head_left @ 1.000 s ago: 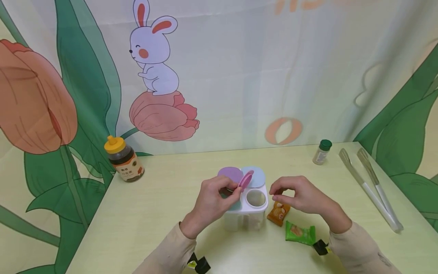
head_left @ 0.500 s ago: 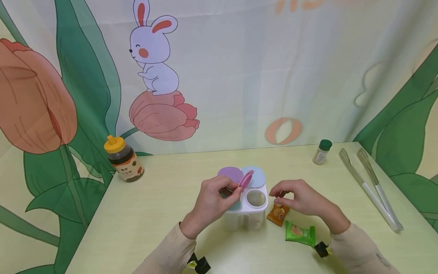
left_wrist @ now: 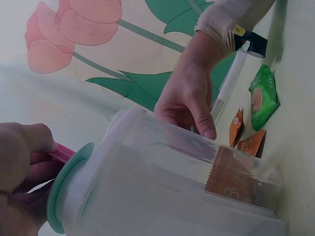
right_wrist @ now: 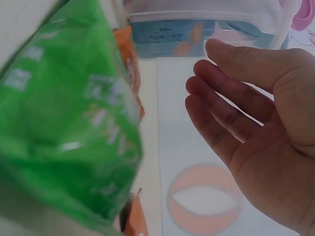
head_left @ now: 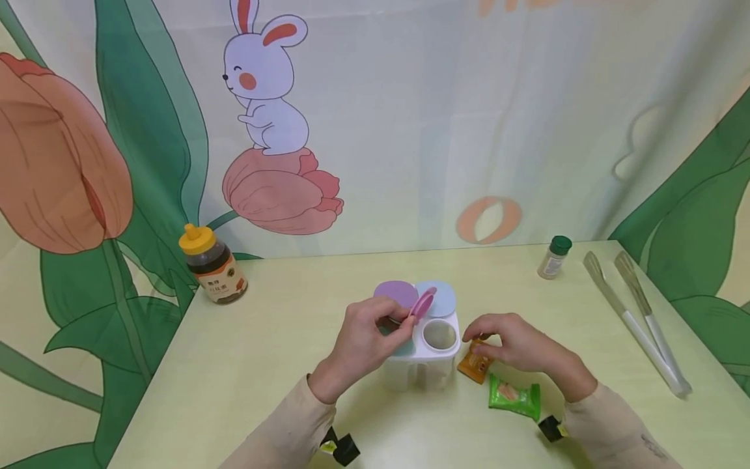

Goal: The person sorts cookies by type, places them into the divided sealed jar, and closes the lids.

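At table centre: white four-hole box [head_left: 430, 355] with round flip lids. Purple lid [head_left: 395, 292] and blue lid [head_left: 439, 296] at the back lie flat; pink lid [head_left: 422, 304] tipped up over the near right hole, which stands uncovered.

Left hand [head_left: 369, 335] at 9 o'clock of the box, fingers curled and pinching the pink lid's edge, holding it raised. Left wrist view confirms: thumb and fingers clamped on the pink lid beside the teal lid [left_wrist: 61, 191]; one orange packet visible through the clear wall, inside the box.

Right hand [head_left: 515, 342] at 3 o'clock of the box, just beside it, fingertips down on the orange snack packet [head_left: 477, 363] lying on the table against the box's right wall. Fingers bent over the packet's top edge and touching it; whether pinched or only touched, cannot tell. Right wrist view shows fingers fairly straight, slightly apart, palm bare.

Green snack packet [head_left: 515, 397] at 5 o'clock of that hand, near the wrist, flat on the table.

Elsewhere: honey bottle [head_left: 212, 266] with yellow cap at 10 o'clock, far left edge; small green-capped jar [head_left: 553, 257] at 1 o'clock; tongs [head_left: 638, 319] along the right edge.
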`<state>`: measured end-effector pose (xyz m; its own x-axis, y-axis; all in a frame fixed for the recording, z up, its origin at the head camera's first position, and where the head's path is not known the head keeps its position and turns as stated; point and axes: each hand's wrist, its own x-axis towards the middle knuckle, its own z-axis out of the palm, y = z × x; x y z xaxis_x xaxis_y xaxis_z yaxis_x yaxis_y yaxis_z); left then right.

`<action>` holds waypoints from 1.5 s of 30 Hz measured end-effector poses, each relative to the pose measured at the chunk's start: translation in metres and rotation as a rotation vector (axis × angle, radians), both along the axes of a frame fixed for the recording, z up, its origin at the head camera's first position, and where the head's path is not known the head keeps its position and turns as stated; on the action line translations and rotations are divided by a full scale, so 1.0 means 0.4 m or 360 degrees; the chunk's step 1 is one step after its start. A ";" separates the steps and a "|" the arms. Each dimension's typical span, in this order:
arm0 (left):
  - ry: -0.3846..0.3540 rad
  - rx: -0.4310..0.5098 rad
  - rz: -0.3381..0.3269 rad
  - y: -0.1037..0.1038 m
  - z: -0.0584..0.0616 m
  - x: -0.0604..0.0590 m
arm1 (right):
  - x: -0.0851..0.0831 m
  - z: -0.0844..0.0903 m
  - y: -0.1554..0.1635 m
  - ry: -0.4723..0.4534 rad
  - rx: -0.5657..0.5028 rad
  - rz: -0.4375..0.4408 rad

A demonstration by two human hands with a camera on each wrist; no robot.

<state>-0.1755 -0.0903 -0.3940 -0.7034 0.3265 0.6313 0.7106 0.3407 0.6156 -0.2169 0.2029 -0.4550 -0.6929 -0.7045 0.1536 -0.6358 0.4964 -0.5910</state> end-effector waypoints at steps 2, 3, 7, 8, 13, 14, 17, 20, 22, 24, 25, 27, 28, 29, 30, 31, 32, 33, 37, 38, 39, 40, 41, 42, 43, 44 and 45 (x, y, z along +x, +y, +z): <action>-0.0001 -0.0001 0.0004 -0.001 0.000 0.000 | -0.001 -0.005 0.001 -0.0020 0.0036 0.0012; -0.0002 0.0000 0.0002 -0.001 0.000 0.000 | -0.001 -0.008 0.002 -0.0029 0.0052 0.0019; -0.0009 0.0000 0.0003 0.000 -0.003 0.001 | -0.002 -0.016 0.005 -0.0036 0.0079 0.0052; -0.0013 -0.0002 0.0002 0.000 -0.002 0.002 | -0.002 -0.018 0.006 -0.0030 0.0083 0.0060; -0.0029 -0.0007 0.0014 0.000 -0.002 0.005 | -0.002 -0.025 0.007 0.0005 0.0122 0.0089; -0.0029 -0.0007 0.0016 0.000 -0.002 0.005 | -0.001 -0.025 0.006 0.0009 0.0130 0.0093; -0.0021 0.0002 0.0015 0.000 -0.003 0.005 | 0.000 -0.024 0.006 -0.0009 0.0149 0.0104; -0.0009 0.0012 0.0008 0.000 -0.004 0.004 | 0.001 -0.021 0.008 -0.0053 0.0171 0.0111; 0.0001 0.0020 0.0004 0.000 -0.004 0.003 | 0.001 -0.020 0.009 -0.0095 0.0197 0.0117; 0.0006 0.0020 0.0007 -0.001 -0.003 0.002 | 0.001 -0.020 0.010 -0.0139 0.0232 0.0112; 0.0008 0.0020 0.0010 -0.001 -0.003 0.002 | 0.000 -0.021 0.010 -0.0154 0.0253 0.0108; 0.0002 0.0018 0.0015 -0.001 -0.003 0.002 | -0.001 -0.022 0.012 -0.0170 0.0294 0.0099; 0.0001 0.0018 0.0015 -0.001 -0.004 0.001 | -0.001 -0.024 0.013 -0.0175 0.0313 0.0092; -0.0001 0.0015 0.0015 -0.001 -0.004 0.001 | -0.001 -0.025 0.014 -0.0172 0.0328 0.0090; 0.0000 0.0015 0.0013 0.000 -0.004 0.001 | -0.001 -0.028 0.014 -0.0166 0.0339 0.0088; 0.0000 0.0012 0.0011 0.001 -0.005 0.000 | -0.001 -0.030 0.015 -0.0154 0.0342 0.0088; -0.0002 0.0010 0.0008 0.001 -0.005 -0.001 | 0.000 -0.033 0.015 -0.0139 0.0341 0.0089; -0.0002 0.0008 0.0005 0.002 -0.006 -0.002 | 0.001 -0.035 0.015 -0.0125 0.0337 0.0088; 0.0000 -0.0002 -0.0002 0.004 -0.005 -0.004 | 0.004 -0.047 0.012 -0.0050 0.0318 0.0092; 0.0000 -0.0002 -0.0002 0.004 -0.004 -0.003 | 0.005 -0.049 0.011 -0.0031 0.0322 0.0090; 0.0002 -0.0001 -0.0002 0.004 -0.003 -0.003 | 0.006 -0.050 0.010 -0.0015 0.0328 0.0085; 0.0003 0.0000 -0.0001 0.004 -0.002 -0.002 | 0.006 -0.052 0.008 0.0002 0.0339 0.0081; 0.0001 0.0001 -0.0001 0.003 -0.001 -0.002 | 0.007 -0.052 0.007 0.0020 0.0349 0.0076; 0.0000 0.0001 0.0000 0.002 -0.001 -0.002 | 0.007 -0.052 0.005 0.0042 0.0364 0.0070; -0.0001 0.0000 0.0000 0.002 0.000 -0.002 | 0.008 -0.052 0.004 0.0064 0.0379 0.0068; -0.0001 -0.0001 0.0001 0.002 0.000 -0.001 | 0.008 -0.052 0.002 0.0085 0.0393 0.0069; -0.0002 0.0000 0.0002 0.001 0.000 -0.002 | 0.009 -0.053 0.001 0.0104 0.0400 0.0073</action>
<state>-0.1762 -0.0898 -0.3941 -0.7045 0.3254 0.6307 0.7095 0.3415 0.6164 -0.2135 0.2032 -0.4760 -0.6537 -0.7566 0.0134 -0.6939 0.5923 -0.4095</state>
